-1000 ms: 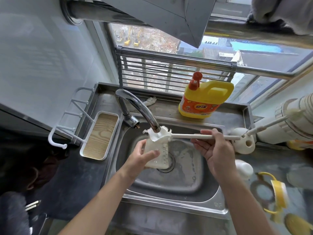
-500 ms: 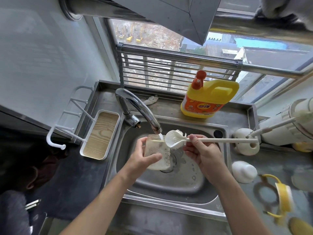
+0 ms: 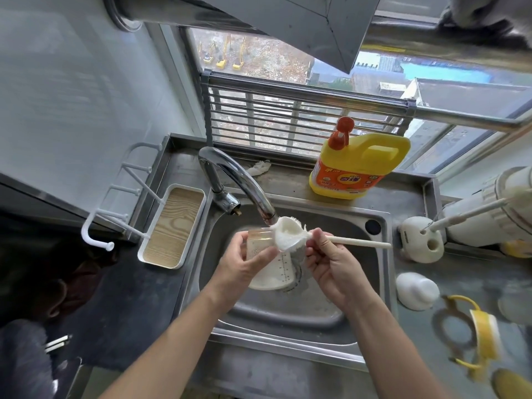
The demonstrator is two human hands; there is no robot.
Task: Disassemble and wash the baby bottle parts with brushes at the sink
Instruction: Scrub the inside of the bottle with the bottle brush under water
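Bottle (image 3: 270,272), clear plastic with a printed scale and cloudy inside, is sitting in the left hand (image 3: 239,269), fingers curling round it above the steel sink (image 3: 288,315). Right hand (image 3: 331,269) is pinching the brush (image 3: 288,233) by its cream stick. Just beyond the left fingertips, its fluffy white head is covering the bottle's mouth, hiding the opening.

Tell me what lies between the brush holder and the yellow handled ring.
Head view: a white domed cap lies there, between brush holder and ring.
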